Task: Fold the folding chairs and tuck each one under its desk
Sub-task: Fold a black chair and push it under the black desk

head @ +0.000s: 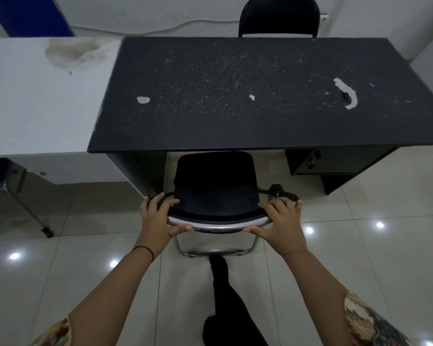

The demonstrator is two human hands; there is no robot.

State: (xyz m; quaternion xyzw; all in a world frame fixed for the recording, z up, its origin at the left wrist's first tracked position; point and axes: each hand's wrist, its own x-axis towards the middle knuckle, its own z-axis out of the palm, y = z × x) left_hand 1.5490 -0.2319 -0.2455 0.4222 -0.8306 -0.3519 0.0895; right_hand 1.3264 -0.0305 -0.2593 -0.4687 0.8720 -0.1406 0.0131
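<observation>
Head-worn camera looks steeply down (wide-angle) over the desk (235, 96), close above both forearms.

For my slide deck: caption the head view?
Both hands, left and right, grip folding chair at black desk.

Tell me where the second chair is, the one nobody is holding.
In the head view, the second chair stands at top centre-right, behind the far edge of the black desk, against the white wall; only its backrest shows.
</observation>
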